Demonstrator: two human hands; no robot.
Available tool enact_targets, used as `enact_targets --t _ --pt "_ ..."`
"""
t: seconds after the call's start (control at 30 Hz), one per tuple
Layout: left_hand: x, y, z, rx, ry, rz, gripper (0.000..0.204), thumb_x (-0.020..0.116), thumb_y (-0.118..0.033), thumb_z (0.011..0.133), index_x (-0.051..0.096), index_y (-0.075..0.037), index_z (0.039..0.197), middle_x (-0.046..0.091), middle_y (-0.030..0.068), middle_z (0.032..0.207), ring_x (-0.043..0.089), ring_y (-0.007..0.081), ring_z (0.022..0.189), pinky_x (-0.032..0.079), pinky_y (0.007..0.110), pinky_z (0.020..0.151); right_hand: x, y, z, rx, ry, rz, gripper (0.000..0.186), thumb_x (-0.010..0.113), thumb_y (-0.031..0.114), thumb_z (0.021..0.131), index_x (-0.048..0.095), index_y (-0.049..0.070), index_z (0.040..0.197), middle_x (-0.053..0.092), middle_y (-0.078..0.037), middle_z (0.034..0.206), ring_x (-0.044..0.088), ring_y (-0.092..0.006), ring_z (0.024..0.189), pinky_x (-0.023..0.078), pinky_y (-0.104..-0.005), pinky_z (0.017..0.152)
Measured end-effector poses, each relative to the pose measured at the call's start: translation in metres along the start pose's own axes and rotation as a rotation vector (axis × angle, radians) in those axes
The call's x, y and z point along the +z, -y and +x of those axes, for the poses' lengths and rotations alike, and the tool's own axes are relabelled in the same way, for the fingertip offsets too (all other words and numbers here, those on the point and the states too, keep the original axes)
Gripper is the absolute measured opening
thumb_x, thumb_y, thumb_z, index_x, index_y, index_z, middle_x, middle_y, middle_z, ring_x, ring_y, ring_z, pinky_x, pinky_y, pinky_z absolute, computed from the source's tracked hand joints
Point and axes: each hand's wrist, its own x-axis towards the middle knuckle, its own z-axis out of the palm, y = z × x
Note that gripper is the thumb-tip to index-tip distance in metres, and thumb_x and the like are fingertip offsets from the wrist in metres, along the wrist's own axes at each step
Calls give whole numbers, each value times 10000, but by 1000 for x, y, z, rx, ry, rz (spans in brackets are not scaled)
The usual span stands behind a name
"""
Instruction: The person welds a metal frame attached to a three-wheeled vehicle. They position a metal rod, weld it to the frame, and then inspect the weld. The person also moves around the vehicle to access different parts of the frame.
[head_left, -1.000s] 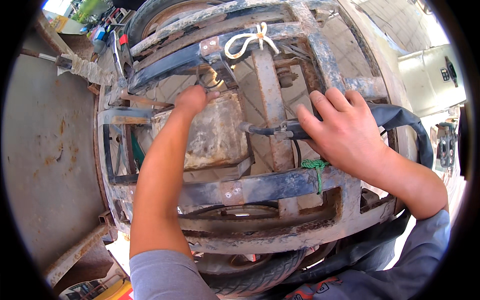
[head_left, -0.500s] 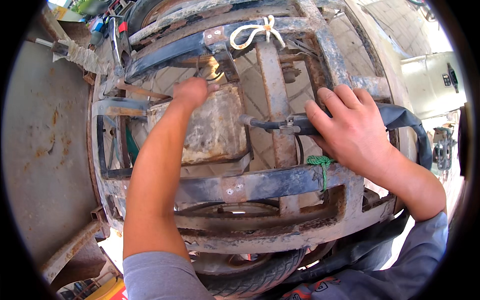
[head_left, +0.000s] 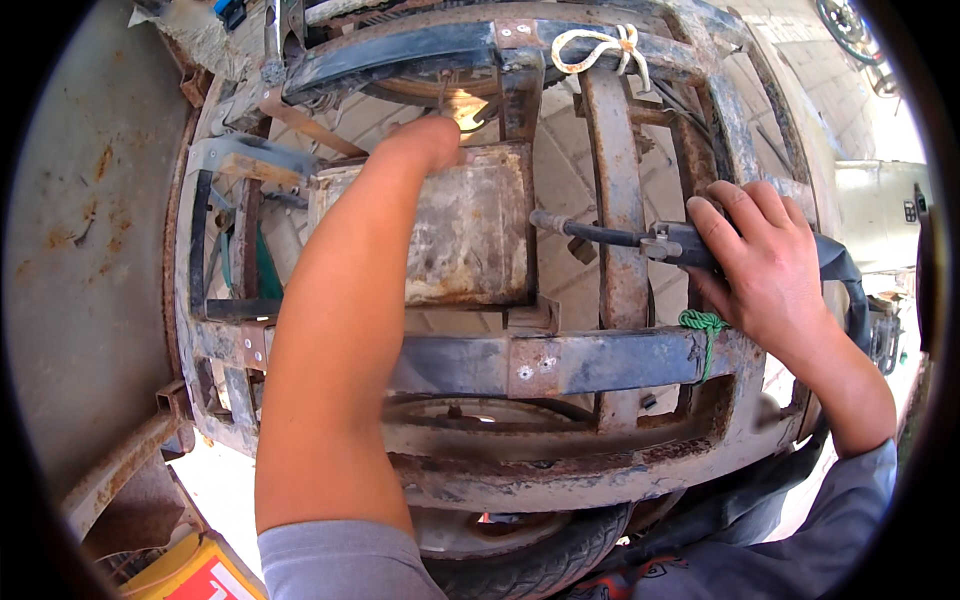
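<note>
My left hand point(head_left: 428, 143) reaches over the far edge of a weathered, dirty metal box point(head_left: 470, 240) set inside a rusty vehicle frame point(head_left: 620, 190). Its fingers drop behind that edge and are hidden. On the right, my right hand point(head_left: 765, 260) is wrapped around a thick black cable sleeve point(head_left: 688, 245), with a metal clamp point(head_left: 657, 243) just beyond the fingertips. From the clamp a thinner black cable point(head_left: 600, 234) runs left to a dull end piece point(head_left: 546, 220) close to the box's right side. A green cord point(head_left: 704, 321) is knotted on the near rail below this hand.
A cream cord point(head_left: 600, 48) is tied to the far rail. A large grey metal panel point(head_left: 90, 190) stands along the left. One tyre point(head_left: 540, 560) lies under the near rail, and a yellow-and-red box point(head_left: 195, 570) sits at the lower left. Paving shows through the frame's gaps.
The view has shifted, so the frame and box appear further right. My left hand has sunk lower behind the box's far edge; my right hand keeps its grip on the black sleeve.
</note>
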Motion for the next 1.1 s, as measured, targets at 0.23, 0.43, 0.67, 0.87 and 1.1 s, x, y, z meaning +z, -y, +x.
enact_targets --t 0.23,0.43,0.67,0.87,1.1 --pt "-5 -4 -4 -26 9 -15 436 631 -371 890 642 -29 1159 589 165 1275 552 337 1185 417 489 984 -1 1 0 3 8 -12 516 757 241 656 557 82 1105 562 -90 1086 533 -266 966 424 -386 762" --pt "-6 -10 -2 -61 23 37 373 624 -302 893 649 -36 1153 562 154 1317 541 344 1200 427 434 988 -1 1 0 0 20 -30 523 761 252 651 556 87 1104 560 -86 1094 528 -261 963 421 -384 754" --pt "0 -6 6 -30 1 19 331 603 -231 886 647 -13 1131 598 174 1254 586 355 1130 472 439 933 -2 0 -2 3 4 -23 534 766 266 647 553 94 1106 556 -85 1075 524 -251 952 419 -379 738" --pt "-10 5 0 133 -31 -3 303 619 -235 866 657 -7 1063 650 219 1075 611 396 996 483 447 854 0 -2 -2 -12 -5 -33 509 763 289 674 550 91 1091 555 -74 1009 525 -235 930 413 -369 719" --pt "-54 -32 -73 143 188 123 281 615 -227 889 649 -9 1064 657 212 1038 615 381 1002 482 460 864 0 -2 -2 -9 3 -36 490 754 292 682 553 93 1081 559 -72 1012 526 -237 929 423 -369 709"
